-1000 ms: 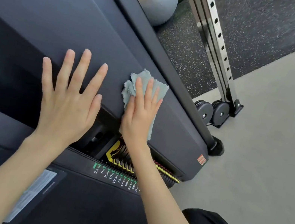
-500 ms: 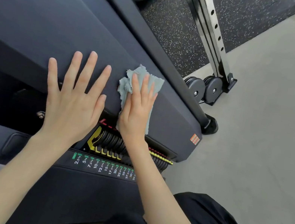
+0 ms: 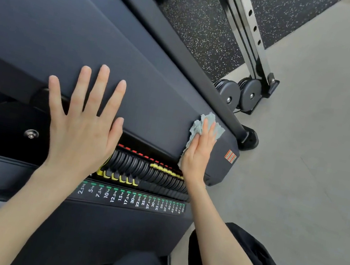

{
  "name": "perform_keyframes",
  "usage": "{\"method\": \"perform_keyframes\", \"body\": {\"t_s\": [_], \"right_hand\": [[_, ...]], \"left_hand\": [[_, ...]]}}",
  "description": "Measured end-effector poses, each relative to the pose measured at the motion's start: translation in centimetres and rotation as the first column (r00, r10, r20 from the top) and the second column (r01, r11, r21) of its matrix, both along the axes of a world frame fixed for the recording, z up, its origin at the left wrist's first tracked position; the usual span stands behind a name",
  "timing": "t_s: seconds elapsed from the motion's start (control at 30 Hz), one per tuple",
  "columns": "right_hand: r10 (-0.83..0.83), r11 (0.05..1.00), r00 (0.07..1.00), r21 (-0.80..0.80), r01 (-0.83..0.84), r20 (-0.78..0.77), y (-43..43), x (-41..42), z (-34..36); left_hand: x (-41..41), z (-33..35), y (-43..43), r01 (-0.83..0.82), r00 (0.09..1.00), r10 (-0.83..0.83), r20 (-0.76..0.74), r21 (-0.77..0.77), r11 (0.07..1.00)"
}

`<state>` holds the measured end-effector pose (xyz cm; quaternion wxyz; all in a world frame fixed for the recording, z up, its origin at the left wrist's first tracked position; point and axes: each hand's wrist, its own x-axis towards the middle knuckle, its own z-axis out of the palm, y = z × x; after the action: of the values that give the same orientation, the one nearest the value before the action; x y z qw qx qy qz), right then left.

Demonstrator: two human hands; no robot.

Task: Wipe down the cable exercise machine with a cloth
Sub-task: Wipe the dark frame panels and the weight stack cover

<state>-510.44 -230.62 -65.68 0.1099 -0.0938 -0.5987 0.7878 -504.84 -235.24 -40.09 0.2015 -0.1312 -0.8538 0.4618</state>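
Lying crumpled near the lower end of the cable exercise machine's dark cover panel (image 3: 118, 52), the pale blue-grey cloth (image 3: 195, 129) is pinned there by the right hand (image 3: 197, 155), its fingers straight and close together, pressing rather than gripping. The left hand (image 3: 81, 129) rests well apart on the same panel, palm flat, fingers spread, holding nothing. Just below both hands sits the weight stack (image 3: 152, 173) beside its kilogram scale (image 3: 131, 199); two black pulleys (image 3: 239, 94) sit beyond, above the grey floor (image 3: 317, 157).
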Motion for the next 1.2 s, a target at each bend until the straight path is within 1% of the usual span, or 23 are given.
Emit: {"method": "perform_keyframes", "body": {"t_s": [0.23, 0.3, 0.37, 0.43, 0.5, 0.63, 0.7, 0.77, 0.83, 0.9, 1.0, 1.07, 1.2], "right_hand": [[-0.003, 0.998, 0.986, -0.065, 0.014, 0.167, 0.4, -0.3, -4.2], [-0.015, 0.994, 0.978, -0.104, 0.037, 0.207, 0.3, -0.4, -3.9], [-0.044, 0.991, 0.979, -0.118, 0.069, 0.200, 0.1, -0.5, -2.5], [-0.082, 0.993, 0.991, -0.082, 0.090, 0.102, -0.1, -0.5, 0.1], [-0.081, 0.995, 0.997, -0.064, 0.080, -0.003, -0.2, -0.5, 3.6], [-0.015, 0.999, 0.993, -0.050, 0.009, -0.121, -0.6, -0.5, 11.6], [0.015, 0.999, 0.978, -0.048, -0.025, -0.209, -0.8, -0.2, 15.3], [0.045, 0.998, 0.950, -0.029, -0.057, -0.310, -0.9, 0.1, 17.8], [0.046, 0.999, 0.932, -0.002, -0.050, -0.360, -0.8, 0.2, 18.4], [0.030, 1.000, 0.939, 0.017, -0.026, -0.342, -0.7, 0.0, 17.0], [0.026, 1.000, 0.974, 0.022, -0.021, -0.223, -0.5, -0.4, 13.9], [0.027, 1.000, 0.984, 0.019, -0.024, -0.177, -0.4, -0.7, 12.7], [-0.016, 1.000, 0.989, 0.005, 0.017, -0.144, 0.0, -0.9, 13.4]], "left_hand": [[-0.4, -0.2, -0.6, 0.015, 1.000, -0.015, -0.007, -0.029, 0.999], [-0.5, -0.2, -0.5, 0.007, 1.000, -0.007, 0.003, -0.023, 1.000], [-0.5, -0.1, -0.3, -0.002, 1.000, 0.002, 0.022, 0.004, 1.000], [-0.6, -0.1, -0.1, -0.015, 0.999, 0.013, 0.036, 0.037, 0.999], [-0.6, -0.1, 0.1, -0.021, 0.999, 0.019, 0.041, 0.058, 0.998], [-0.3, 0.1, 0.3, -0.015, 0.997, 0.009, 0.071, 0.086, 0.996], [0.2, 0.7, 0.3, -0.009, 0.997, 0.002, 0.080, 0.095, 0.995], [0.7, 1.6, 0.1, -0.007, 0.998, 0.002, 0.057, 0.077, 0.997], [0.9, 2.8, -0.2, -0.010, 1.000, 0.010, 0.009, 0.061, 0.998], [1.0, 4.0, -0.5, -0.012, 0.999, 0.014, -0.035, 0.050, 0.999], [1.2, 5.6, -0.9, -0.011, 0.996, 0.016, -0.087, 0.057, 0.998], [1.3, 6.7, -0.9, -0.011, 0.992, 0.019, -0.126, 0.062, 0.998], [1.4, 8.4, -1.1, -0.016, 0.986, 0.027, -0.166, 0.068, 0.998]]}}
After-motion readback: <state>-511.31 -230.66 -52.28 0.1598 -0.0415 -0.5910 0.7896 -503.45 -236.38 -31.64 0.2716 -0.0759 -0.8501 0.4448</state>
